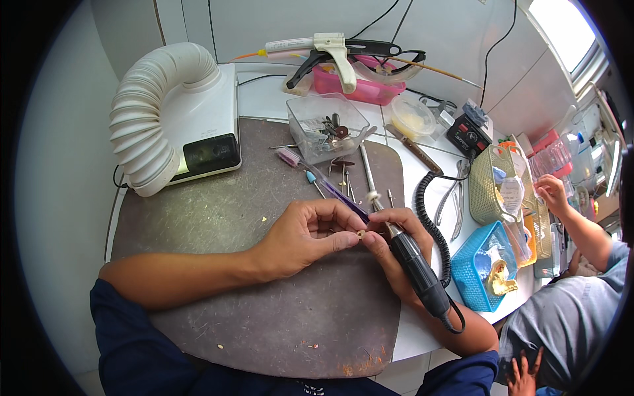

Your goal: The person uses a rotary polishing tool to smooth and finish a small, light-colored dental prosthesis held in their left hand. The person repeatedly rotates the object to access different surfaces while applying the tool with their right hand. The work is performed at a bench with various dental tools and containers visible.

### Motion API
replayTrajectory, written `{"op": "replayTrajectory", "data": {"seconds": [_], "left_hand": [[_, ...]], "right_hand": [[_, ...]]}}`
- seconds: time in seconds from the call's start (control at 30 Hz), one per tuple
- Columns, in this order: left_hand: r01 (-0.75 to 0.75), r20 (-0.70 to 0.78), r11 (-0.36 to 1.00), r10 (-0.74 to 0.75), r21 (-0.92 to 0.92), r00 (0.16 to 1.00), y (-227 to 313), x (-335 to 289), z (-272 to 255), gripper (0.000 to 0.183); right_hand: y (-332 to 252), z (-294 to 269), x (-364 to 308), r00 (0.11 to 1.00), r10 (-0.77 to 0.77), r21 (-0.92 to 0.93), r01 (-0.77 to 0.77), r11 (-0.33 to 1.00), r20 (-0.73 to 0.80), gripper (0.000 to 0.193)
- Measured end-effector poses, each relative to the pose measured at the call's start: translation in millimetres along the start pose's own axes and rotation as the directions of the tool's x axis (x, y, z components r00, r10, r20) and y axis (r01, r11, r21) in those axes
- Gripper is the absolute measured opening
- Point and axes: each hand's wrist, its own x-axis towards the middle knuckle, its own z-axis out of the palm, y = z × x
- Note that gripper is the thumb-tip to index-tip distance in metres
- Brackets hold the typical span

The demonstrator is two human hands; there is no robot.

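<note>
My right hand [403,235] is closed round a black and silver rotary handpiece [419,267], with a coiled cord. A small white polishing wheel [374,197] shows at the handpiece's far end. My left hand [310,234] pinches a tiny yellowish piece [361,233], too small to name for certain. The right thumb and fingertips meet it from the other side, so both hands touch over the middle of the dark board. Just beyond my fingers lies a brush with a purple handle [337,191] and pink bristles, its near end hidden by them.
A white machine with a ribbed hose [142,112] stands at the back left. Behind the hands are a clear tub of burs and discs [323,142] and a dispensing gun [337,59]. Pliers [456,204], baskets [479,267] and a co-worker's arm [581,224] are at right.
</note>
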Motion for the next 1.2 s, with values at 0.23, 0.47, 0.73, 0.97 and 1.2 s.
{"op": "replayTrajectory", "data": {"seconds": [0.23, 0.47, 0.73, 0.97, 1.2], "left_hand": [[-0.074, 0.044, 0.997, 0.075, -0.014, 0.996, -3.8, 1.3, -0.3, 0.015], [-0.009, -0.050, 0.999, 0.006, -0.052, 0.999, 1.1, 0.0, 1.1, 0.014], [0.022, -0.120, 0.995, -0.034, -0.099, 0.992, 0.6, 1.9, -0.4, 0.015], [0.006, -0.106, 0.990, -0.021, -0.138, 0.994, -1.9, 2.0, -2.6, 0.013], [-0.001, -0.109, 0.989, -0.015, -0.147, 0.994, -2.0, 2.6, -0.8, 0.013]], "right_hand": [[0.8, 0.6, -0.9, 0.995, 0.100, 0.063, -0.102, 0.993, 0.031, 0.025], [9.2, 2.1, -5.4, 0.991, 0.130, 0.159, -0.128, 0.979, -0.007, 0.027], [2.4, -3.5, -2.5, 0.985, -0.156, 0.036, 0.159, 0.987, -0.076, 0.032], [-2.1, -9.6, -2.2, 0.967, -0.256, -0.113, 0.255, 0.960, 0.008, 0.026], [4.4, -0.3, -10.2, 0.991, -0.118, 0.132, 0.125, 0.983, -0.058, 0.028]]}}
